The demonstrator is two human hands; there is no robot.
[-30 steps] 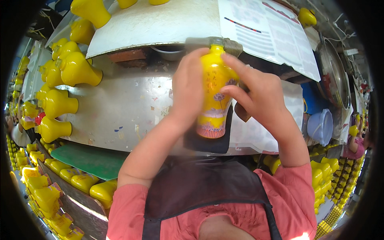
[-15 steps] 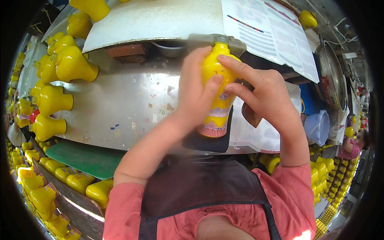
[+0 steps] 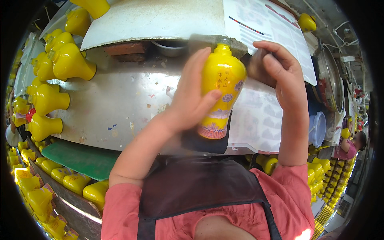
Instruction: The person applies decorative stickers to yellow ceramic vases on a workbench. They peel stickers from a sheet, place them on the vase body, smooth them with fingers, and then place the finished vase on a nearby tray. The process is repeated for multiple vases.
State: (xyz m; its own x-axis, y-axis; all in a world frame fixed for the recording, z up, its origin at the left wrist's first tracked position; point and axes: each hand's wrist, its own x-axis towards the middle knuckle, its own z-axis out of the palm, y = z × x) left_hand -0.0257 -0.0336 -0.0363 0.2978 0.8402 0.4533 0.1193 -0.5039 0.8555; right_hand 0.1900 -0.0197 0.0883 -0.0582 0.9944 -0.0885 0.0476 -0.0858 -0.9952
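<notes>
A glossy yellow bottle (image 3: 224, 74) with purple flower decals, dark lettering and a pink patterned base band lies before me, its neck pointing away. My left hand (image 3: 192, 92) grips its left side, thumb across the front. A black cloth (image 3: 206, 145) is under its base end, and a grey block (image 3: 239, 49) stands at its neck. To the right, my right hand (image 3: 282, 66) is raised apart from the bottle. Its bent fingers hold a dark brown flat piece (image 3: 261, 67), blurred by motion.
Yellow bottles (image 3: 74, 62) line the table's left edge, with more beside a green board (image 3: 78, 160). A printed sheet (image 3: 272, 36) lies on the raised white board (image 3: 156, 20). Under it are a brick (image 3: 126, 49) and a grey bowl (image 3: 170, 49). A pale blue bucket (image 3: 317, 129) hangs right.
My right hand has lifted off the bottle and moved up and right, with the brown piece now raised beside its neck end. The left hand keeps its grip; the bottle's decorated front is uncovered.
</notes>
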